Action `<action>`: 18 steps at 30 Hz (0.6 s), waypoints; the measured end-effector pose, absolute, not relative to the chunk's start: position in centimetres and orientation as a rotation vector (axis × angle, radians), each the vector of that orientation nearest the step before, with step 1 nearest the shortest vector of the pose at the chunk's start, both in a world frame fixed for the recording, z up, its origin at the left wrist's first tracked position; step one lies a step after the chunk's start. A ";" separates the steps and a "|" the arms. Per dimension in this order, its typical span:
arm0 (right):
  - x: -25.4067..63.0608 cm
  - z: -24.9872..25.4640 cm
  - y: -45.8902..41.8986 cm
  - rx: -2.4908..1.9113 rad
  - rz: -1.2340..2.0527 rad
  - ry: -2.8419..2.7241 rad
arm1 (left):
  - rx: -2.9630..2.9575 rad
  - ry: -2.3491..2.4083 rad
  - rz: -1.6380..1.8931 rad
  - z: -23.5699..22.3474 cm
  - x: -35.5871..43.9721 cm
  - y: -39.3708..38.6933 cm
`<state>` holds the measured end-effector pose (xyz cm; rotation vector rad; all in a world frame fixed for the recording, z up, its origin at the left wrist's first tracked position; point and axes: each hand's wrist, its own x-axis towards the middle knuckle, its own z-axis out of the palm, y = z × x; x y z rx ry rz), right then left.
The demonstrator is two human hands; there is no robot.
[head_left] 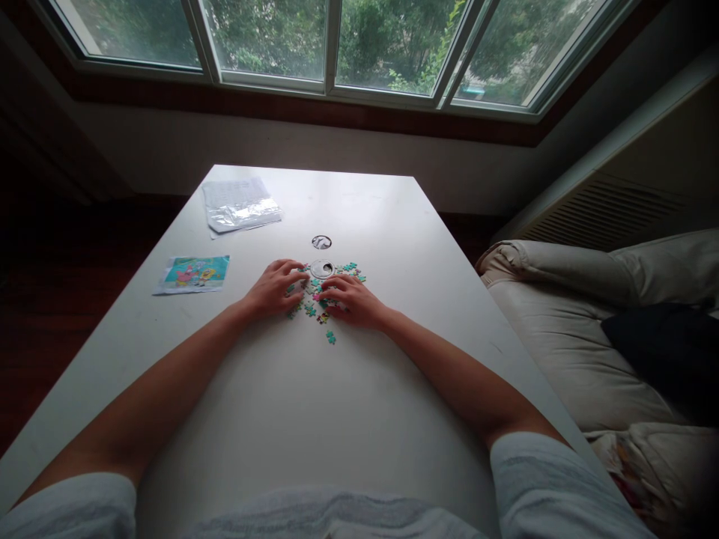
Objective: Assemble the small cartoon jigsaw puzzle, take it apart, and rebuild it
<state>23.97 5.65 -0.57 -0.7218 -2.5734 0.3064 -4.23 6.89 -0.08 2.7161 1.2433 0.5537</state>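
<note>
On the white table, a loose heap of small jigsaw puzzle pieces (310, 308), mostly turquoise with some pink and yellow, lies between my two hands. My left hand (276, 287) rests at the heap's left side, fingers spread and curved over the pieces. From the right, my right hand (353, 299) reaches over the heap with its fingers apart, touching pieces. One small clump of pieces (331, 337) lies apart, nearer to me. Just behind the heap is a round clear-rimmed disc (322, 269), perhaps a lid. Neither hand visibly grips a piece.
A colourful cartoon picture sheet (194, 274) lies on the table (314, 419) at left. Behind it are a clear plastic bag and papers (240, 203). A round dark-edged opening or disc (321, 242) shows farther back. A beige sofa (562, 337) stands at right, windows ahead.
</note>
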 end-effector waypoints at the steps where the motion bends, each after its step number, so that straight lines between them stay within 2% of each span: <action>1: 23.9 -0.6 5.7 -0.724 0.310 -2.574 | 2.725 1.225 0.547 -0.1 -4.1 6.8; 18: 23.9 -0.6 5.7 -0.725 0.318 -2.572 | 2.630 1.420 0.653 -0.4 -3.9 6.9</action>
